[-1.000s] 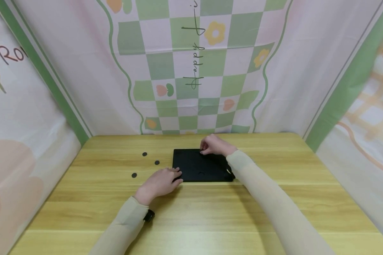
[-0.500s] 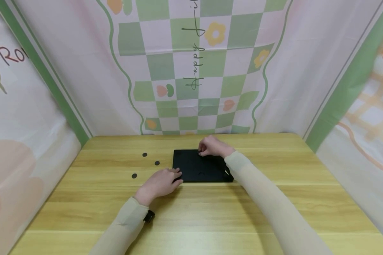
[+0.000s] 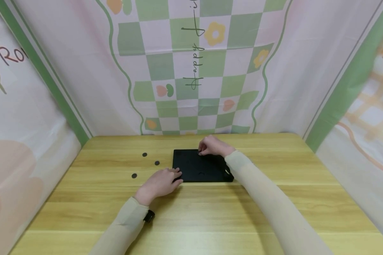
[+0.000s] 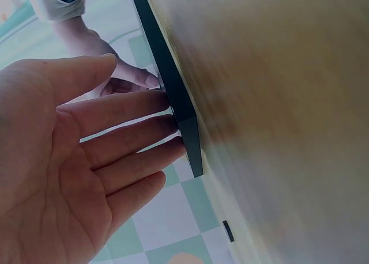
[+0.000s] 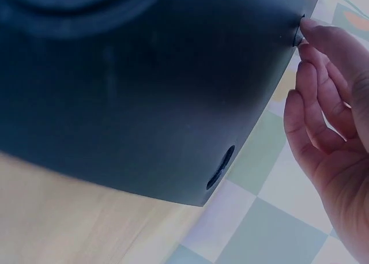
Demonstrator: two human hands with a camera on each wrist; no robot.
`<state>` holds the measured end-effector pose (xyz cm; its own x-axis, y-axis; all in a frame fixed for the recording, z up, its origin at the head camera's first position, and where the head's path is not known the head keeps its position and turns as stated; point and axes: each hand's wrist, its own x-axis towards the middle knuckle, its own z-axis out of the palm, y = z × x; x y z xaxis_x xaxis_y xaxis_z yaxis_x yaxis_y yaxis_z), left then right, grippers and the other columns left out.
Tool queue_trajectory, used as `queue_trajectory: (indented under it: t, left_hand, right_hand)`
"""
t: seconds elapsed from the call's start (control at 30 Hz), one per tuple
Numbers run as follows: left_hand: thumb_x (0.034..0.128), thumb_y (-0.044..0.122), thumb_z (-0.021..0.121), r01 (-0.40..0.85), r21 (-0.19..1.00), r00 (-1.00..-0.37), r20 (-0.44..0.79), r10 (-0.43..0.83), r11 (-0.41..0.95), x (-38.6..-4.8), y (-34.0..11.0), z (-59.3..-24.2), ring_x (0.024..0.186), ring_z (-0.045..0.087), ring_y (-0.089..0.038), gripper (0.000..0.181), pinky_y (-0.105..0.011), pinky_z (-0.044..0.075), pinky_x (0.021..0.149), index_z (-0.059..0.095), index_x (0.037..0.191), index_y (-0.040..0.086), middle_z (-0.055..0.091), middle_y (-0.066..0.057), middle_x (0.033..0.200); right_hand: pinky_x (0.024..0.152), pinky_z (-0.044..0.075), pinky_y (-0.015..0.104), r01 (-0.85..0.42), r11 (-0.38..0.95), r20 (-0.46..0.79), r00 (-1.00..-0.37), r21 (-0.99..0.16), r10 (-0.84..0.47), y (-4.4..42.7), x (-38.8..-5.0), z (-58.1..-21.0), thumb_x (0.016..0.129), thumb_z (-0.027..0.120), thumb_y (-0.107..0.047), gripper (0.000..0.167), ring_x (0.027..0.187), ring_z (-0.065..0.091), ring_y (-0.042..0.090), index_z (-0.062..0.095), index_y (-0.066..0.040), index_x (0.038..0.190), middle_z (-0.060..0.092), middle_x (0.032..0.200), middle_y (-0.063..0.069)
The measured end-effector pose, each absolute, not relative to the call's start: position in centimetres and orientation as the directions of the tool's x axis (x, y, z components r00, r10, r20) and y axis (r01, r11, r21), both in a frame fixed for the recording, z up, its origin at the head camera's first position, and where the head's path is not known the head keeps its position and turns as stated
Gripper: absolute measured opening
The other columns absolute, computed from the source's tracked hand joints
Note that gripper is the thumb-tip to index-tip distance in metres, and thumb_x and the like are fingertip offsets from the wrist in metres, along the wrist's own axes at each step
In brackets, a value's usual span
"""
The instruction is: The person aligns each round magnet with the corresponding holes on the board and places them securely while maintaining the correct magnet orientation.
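We saw the black board [image 3: 191,166] lying on the table [image 3: 210,219], with the left hand [image 3: 161,182] touching its eight o'clock side, fingers straight and slightly spread. Near its twelve o'clock edge, the right hand [image 3: 212,146] pinched a small dark disc [image 5: 297,37] between thumb and forefinger, while three loose discs [image 3: 157,163] lay around nine o'clock of it.

wood-grain tbl [image 3: 210,219] w/ flat blk panel [image 3: 191,165], 3 dk discs [image 3: 157,163] to left
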<state>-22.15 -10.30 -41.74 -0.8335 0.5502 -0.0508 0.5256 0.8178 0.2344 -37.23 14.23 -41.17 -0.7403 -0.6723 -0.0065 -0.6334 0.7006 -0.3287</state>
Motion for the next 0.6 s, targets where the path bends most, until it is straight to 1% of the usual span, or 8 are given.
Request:
queue_trajectory:
  t: [0.47, 0.6]
  left_hand:
    - [0.0994, 0.036, 0.047, 0.528, 0.227, -0.832, -0.052, 0.552, 0.818, -22.12, -10.29, -41.82, 0.13, 0.047, -0.029, 0.043, -0.044, 0.04, 0.106, 0.058, 0.132, 0.009, 0.051, -0.01, 0.14]
    - [0.0997, 0.037, 0.046, 0.525, 0.226, -0.834, -0.056, 0.549, 0.821, -22.09, -10.29, -41.84, 0.13, 0.047, -0.029, 0.043, -0.044, 0.04, 0.107, 0.057, 0.132, 0.01, 0.05, -0.01, 0.141]
  right_hand:
    - [0.073, 0.056, 0.026, -0.631, 0.696, -0.013, -0.738, -0.342, -0.675, 14.41, -37.12, -41.23, 0.085, 0.072, -0.018, 0.014, 0.079, 0.068, 0.01, 0.073, -0.009, 0.096, 0.072, 0.09, 0.001]
    - [0.075, 0.056, 0.028, -0.644, 0.691, 0.013, -0.734, -0.327, -0.679, 14.55, -37.04, -41.34, 0.087, 0.07, -0.023, 0.015, 0.082, 0.068, 0.01, 0.073, -0.011, 0.095, 0.072, 0.091, 0.001]
